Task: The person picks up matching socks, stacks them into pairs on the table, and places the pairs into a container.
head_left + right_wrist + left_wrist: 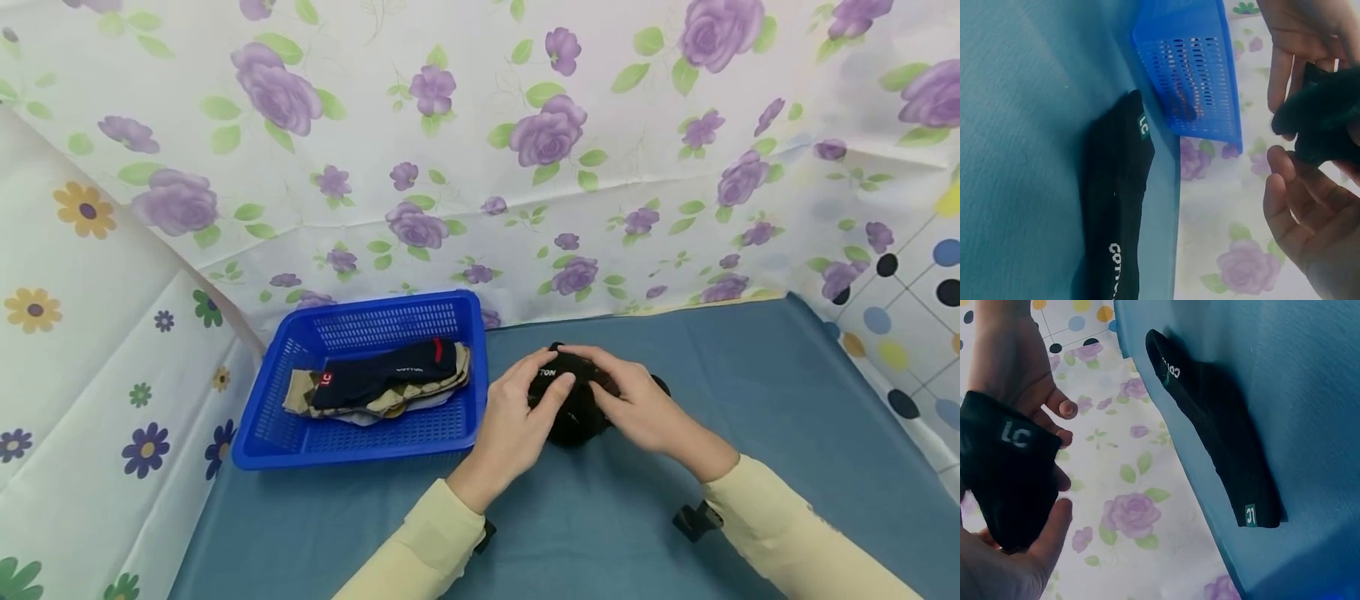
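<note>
Both hands hold a black sock (546, 372) in front of the body, with white lettering on it. My left hand (513, 417) grips its left side between thumb and fingers. On the right side, my right hand (637, 404) pinches it the same way. In the left wrist view the held sock (1010, 469) looks bunched or folded and bears the letters "LC". Below the hands a second black sock (1222, 437) lies stretched on the table, with a small green label at one end. From the head, the hands and held sock hide most of it.
Left of the hands stands a blue plastic basket (360, 454) with perforated walls. Inside lies a stack of socks, a navy sock (382, 375) on top of beige ones. A blue-grey cloth (750, 400) covers the table. Flower-patterned sheets (465, 175) hang behind and at the sides.
</note>
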Demonstrator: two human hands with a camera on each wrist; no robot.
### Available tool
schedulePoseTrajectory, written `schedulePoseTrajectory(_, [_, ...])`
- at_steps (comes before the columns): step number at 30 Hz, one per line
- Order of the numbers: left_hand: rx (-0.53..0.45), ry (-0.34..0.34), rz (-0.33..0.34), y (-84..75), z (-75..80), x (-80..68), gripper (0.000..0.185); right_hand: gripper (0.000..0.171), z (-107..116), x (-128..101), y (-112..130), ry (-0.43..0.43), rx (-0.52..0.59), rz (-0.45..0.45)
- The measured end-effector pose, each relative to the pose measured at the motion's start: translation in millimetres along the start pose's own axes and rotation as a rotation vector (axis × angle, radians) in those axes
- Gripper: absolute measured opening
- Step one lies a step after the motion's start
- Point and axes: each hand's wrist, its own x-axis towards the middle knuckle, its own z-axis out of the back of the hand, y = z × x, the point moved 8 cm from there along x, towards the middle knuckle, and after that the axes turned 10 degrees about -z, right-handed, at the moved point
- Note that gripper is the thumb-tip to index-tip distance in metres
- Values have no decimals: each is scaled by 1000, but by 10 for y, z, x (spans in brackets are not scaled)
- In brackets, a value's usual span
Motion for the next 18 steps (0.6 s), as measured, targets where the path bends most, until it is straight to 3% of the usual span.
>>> schedulePoseTrajectory(4, [-60, 53, 63, 28, -49, -13, 61, 41, 17, -5, 25, -28, -47, -16])
schedulePoseTrajectory(8, [-90, 110, 82, 22, -110, -26, 73, 42, 9, -26, 69, -57, -107, -27])
schedulePoseTrajectory(12, [-72, 170, 107, -8, -183, -43, 87, 50, -50, -37, 133, -41, -290, -39])
schedulePoseTrajectory(15, [-69, 167, 111, -26, -187, -43, 90, 56, -81, -28, 170, -34, -396, -36])
schedulePoseTrajectory(18, [-67, 151, 90, -32, -159, -23, 82, 52, -42, -16, 151, -50, -359, -54])
